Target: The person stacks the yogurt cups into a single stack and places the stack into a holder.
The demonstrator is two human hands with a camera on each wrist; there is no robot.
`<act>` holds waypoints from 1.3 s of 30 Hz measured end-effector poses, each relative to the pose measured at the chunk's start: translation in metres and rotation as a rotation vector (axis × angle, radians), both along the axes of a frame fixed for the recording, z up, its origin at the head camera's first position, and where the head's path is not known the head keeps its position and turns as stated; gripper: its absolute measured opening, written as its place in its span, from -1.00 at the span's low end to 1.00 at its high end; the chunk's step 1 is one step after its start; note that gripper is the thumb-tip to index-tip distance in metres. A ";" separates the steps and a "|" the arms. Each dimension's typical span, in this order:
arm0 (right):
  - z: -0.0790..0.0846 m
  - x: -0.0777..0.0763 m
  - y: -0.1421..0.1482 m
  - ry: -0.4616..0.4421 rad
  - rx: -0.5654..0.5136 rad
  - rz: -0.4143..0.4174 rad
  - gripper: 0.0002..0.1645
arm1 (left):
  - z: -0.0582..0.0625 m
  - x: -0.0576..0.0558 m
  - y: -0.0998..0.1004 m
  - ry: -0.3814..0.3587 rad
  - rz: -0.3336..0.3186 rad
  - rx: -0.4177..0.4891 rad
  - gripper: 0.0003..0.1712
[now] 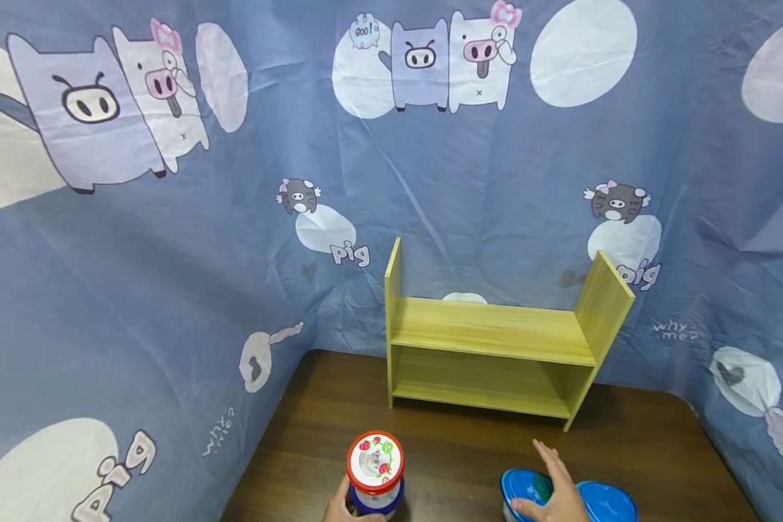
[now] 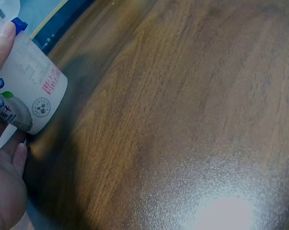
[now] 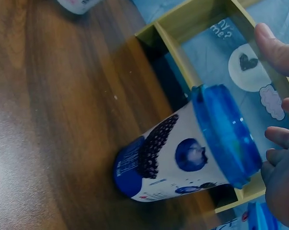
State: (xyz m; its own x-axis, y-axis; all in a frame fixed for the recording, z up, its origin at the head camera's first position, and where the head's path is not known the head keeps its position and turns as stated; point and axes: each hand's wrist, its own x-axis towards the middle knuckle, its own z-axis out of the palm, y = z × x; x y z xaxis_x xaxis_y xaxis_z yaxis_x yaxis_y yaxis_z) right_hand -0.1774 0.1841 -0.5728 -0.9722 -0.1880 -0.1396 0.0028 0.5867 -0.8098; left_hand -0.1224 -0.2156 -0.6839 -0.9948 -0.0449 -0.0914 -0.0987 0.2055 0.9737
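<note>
My left hand (image 1: 347, 504) grips a white tub (image 2: 31, 79) with a dark blue lid and a blueberry picture, the thumb on its lid edge. On top of that tub sits a red-lidded tub (image 1: 375, 462) with strawberries on the lid. My right hand (image 1: 557, 494) is spread over a blue-lidded tub (image 3: 178, 153) printed with a blackberry and blueberries. Its fingers (image 3: 278, 136) are extended beside the lid, and no grip shows. A second blue-lidded tub (image 1: 608, 502) stands to the right, partly hidden by the hand.
A two-tier wooden shelf (image 1: 489, 330) stands at the back of the brown table (image 1: 457, 457), with no items on its tiers. Blue cloth (image 1: 483, 203) with cartoon pigs hangs behind and at both sides.
</note>
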 end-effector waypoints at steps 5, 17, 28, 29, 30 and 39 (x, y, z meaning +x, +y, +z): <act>-0.013 0.002 0.000 0.036 -0.006 0.020 0.17 | -0.001 0.001 0.001 0.049 0.012 -0.022 0.19; -0.032 0.005 0.001 0.074 0.051 0.008 0.20 | -0.009 0.003 -0.002 0.126 -0.004 0.107 0.11; -0.045 0.016 0.002 0.104 0.074 -0.089 0.26 | -0.002 0.001 0.005 0.098 0.029 0.036 0.10; -0.047 0.017 0.002 0.105 0.083 -0.102 0.27 | -0.002 0.001 0.006 0.086 0.034 0.033 0.12; -0.050 0.019 0.001 0.117 0.092 -0.114 0.29 | -0.001 0.000 0.006 0.073 0.037 0.031 0.13; -0.068 0.028 0.000 0.226 0.066 -0.196 0.25 | 0.002 0.001 0.005 0.027 0.038 0.063 0.18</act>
State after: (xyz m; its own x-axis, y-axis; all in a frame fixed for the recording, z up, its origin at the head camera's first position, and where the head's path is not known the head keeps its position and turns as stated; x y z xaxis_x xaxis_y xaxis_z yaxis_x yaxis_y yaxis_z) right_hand -0.1498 0.1839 -0.6407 -0.9968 0.0089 0.0791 -0.0547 0.6444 -0.7627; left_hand -0.1212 -0.2104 -0.6816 -0.9947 -0.0774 -0.0684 -0.0788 0.1403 0.9870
